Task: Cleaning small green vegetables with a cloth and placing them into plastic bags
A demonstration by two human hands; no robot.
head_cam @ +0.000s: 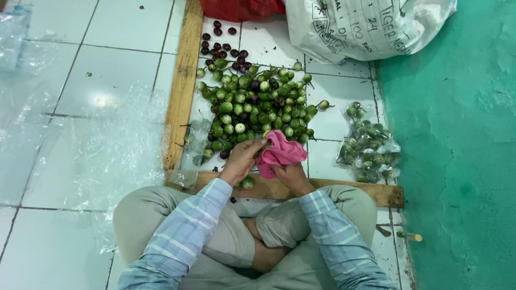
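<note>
I sit cross-legged on a tiled floor. My right hand (293, 174) grips a pink cloth (280, 152). My left hand (242, 159) reaches into the cloth's upper fold, where a small green eggplant seems to be wrapped; most of it is hidden. Another small green eggplant (248, 182) lies on the wooden board (344, 189) just below my left hand. A heap of small round green eggplants (255, 104) lies right in front of both hands, with several dark purple ones (223, 48) at its far end.
A wooden plank (183, 80) borders the heap on the left. Clear plastic bags (97, 150) lie left; a filled clear bag of eggplants (371, 150) lies right. A white sack (365, 27) and red bag (242, 8) sit behind. A green wall (462, 145) is to the right.
</note>
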